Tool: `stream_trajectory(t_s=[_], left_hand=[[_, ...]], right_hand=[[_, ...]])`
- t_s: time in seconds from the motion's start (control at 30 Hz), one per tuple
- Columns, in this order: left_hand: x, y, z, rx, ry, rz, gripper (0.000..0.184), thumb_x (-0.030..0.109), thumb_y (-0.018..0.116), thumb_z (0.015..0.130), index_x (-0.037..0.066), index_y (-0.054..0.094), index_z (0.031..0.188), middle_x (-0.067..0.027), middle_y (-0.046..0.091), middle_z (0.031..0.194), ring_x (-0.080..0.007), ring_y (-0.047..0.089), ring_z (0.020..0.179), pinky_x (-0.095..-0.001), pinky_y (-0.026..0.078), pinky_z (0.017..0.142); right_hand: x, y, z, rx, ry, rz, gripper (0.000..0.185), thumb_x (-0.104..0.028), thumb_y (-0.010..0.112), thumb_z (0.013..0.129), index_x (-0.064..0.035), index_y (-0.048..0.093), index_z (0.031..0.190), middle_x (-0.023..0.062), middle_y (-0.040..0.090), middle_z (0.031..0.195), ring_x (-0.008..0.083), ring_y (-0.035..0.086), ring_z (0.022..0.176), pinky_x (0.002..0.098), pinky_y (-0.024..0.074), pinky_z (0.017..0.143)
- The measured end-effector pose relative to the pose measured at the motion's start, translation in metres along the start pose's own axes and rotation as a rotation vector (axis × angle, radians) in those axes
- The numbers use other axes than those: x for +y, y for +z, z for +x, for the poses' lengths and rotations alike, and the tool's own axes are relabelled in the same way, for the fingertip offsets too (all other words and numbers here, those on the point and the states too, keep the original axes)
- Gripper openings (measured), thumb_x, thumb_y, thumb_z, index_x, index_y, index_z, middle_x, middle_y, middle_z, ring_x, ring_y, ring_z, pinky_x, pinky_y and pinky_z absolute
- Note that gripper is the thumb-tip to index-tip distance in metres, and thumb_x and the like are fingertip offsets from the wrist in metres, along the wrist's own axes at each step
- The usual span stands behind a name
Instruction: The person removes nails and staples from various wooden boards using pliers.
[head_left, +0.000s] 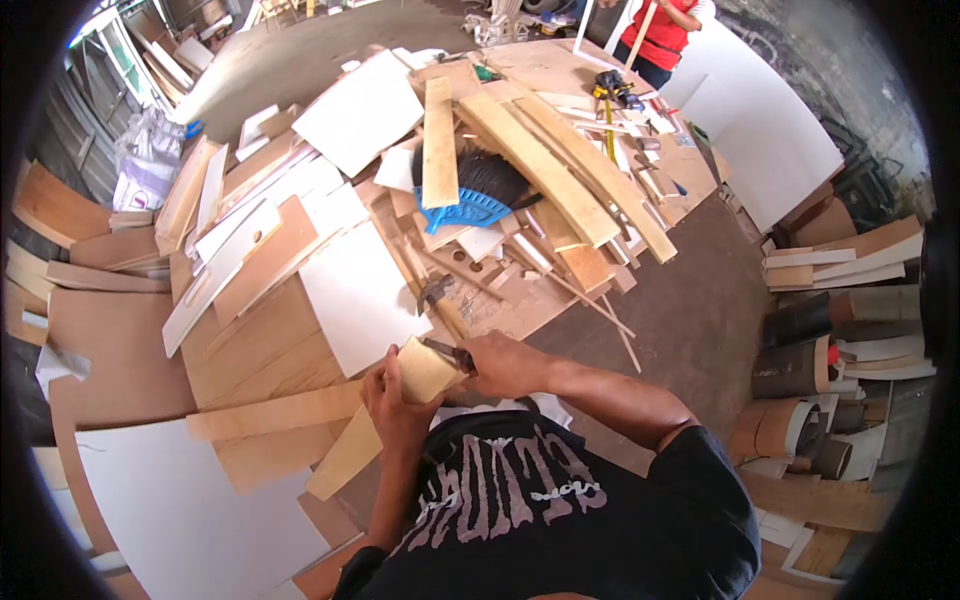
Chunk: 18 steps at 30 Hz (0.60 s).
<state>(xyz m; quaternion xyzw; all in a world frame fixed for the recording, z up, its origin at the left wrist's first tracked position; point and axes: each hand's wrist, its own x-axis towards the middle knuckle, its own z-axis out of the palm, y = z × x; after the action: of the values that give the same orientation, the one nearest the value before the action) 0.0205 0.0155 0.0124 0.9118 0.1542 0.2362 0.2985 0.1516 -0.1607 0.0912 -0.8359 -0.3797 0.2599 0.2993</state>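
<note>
The left hand (397, 403) has its fingers wrapped around a light wooden piece (427, 374), clamped on its side, just in front of the black printed T-shirt (520, 500). The right hand (507, 364) has its fingers closed around a dark hand tool (447, 349), whose working end meets the upper edge of that wooden piece; the exact kind of tool is too small to tell. A narrow board (348, 455) slants down to the left from beneath the left hand, and whether it joins the held piece cannot be told. Just beyond the hands, a claw hammer (436, 291) lies on the cluttered worktable, near a white panel (362, 297). Farther along, a blue brush (464, 208) with black bristles lies partly under a short plank (440, 145), and longer planks (545, 170) lie to its right. Near the far edge sits a yellow-and-black tape measure (606, 86) with its yellow blade drawn out. At the upper right, a person in a red vest (665, 38) grasps a wooden strip (641, 36).
</note>
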Motion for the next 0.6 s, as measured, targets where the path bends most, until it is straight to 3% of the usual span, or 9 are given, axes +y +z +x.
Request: stream_trajectory(t_s=[0.2,0.23,0.27,0.33,0.37,0.53,0.6], left_hand=[[0.023,0.017,0.012,-0.023,0.087,0.011,0.099,0.028,0.095,0.055,0.006,0.055,0.143,-0.0115,0.065,0.113,-0.0313,0.058,0.108,-0.0458,0.042,0.099],[0.029,0.017,0.014,-0.019,0.123,0.013,0.102,0.019,0.091,0.054,0.006,0.052,0.147,-0.0146,0.061,0.107,-0.0338,0.057,0.102,-0.0458,0.045,0.096],[0.033,0.018,0.018,-0.021,0.099,0.034,0.102,0.019,0.091,0.054,0.006,0.052,0.147,-0.0146,0.061,0.107,-0.0338,0.057,0.102,-0.0458,0.045,0.096],[0.038,0.018,0.019,-0.032,0.134,-0.009,0.099,0.025,0.093,0.056,0.005,0.054,0.145,-0.0138,0.064,0.105,-0.0325,0.059,0.098,-0.0435,0.046,0.094],[0.038,0.018,0.019,-0.035,0.134,-0.015,0.097,0.03,0.094,0.058,0.004,0.056,0.144,-0.0135,0.066,0.107,-0.0319,0.061,0.097,-0.0424,0.048,0.092],[0.042,0.011,0.012,-0.076,0.068,-0.035,0.101,0.033,0.096,0.056,0.004,0.057,0.145,-0.0148,0.068,0.112,-0.0316,0.062,0.1,-0.0439,0.05,0.091],[0.045,0.011,0.012,-0.03,0.093,-0.031,0.102,0.032,0.095,0.054,0.003,0.057,0.144,-0.015,0.068,0.111,-0.0316,0.062,0.1,-0.0435,0.05,0.091]], right_hand=[[0.036,-0.032,0.001,-0.244,0.006,0.146,0.045,-0.035,0.084,0.079,0.0024,0.063,0.094,0.0188,0.068,0.082,0.0326,0.067,0.079,0.0436,0.0504,0.075],[0.038,-0.038,-0.002,-0.28,0.03,0.152,0.041,-0.032,0.083,0.082,0.0006,0.06,0.092,0.0143,0.066,0.078,0.0263,0.064,0.073,0.0409,0.0501,0.069],[0.038,-0.045,-0.004,-0.306,0.016,0.165,0.041,-0.032,0.083,0.082,0.0006,0.06,0.092,0.0143,0.066,0.078,0.0263,0.064,0.073,0.0409,0.0501,0.069],[0.039,-0.05,-0.009,-0.402,0.194,0.386,0.036,-0.026,0.082,0.086,-0.0031,0.054,0.089,0.0077,0.059,0.071,0.0173,0.059,0.063,0.0353,0.0475,0.06],[0.046,-0.044,-0.01,-0.413,0.177,0.523,0.034,-0.019,0.08,0.088,-0.0073,0.048,0.087,0.0013,0.053,0.067,0.0106,0.054,0.057,0.0291,0.0423,0.053],[0.06,-0.045,-0.013,-0.599,0.186,0.695,0.035,-0.013,0.079,0.09,-0.0108,0.044,0.087,-0.0031,0.048,0.065,0.0082,0.048,0.054,0.0259,0.0368,0.05],[0.062,-0.047,-0.008,-0.68,0.094,0.93,0.035,-0.011,0.078,0.09,-0.0106,0.043,0.089,-0.002,0.046,0.066,0.0087,0.045,0.054,0.0267,0.0369,0.05]])
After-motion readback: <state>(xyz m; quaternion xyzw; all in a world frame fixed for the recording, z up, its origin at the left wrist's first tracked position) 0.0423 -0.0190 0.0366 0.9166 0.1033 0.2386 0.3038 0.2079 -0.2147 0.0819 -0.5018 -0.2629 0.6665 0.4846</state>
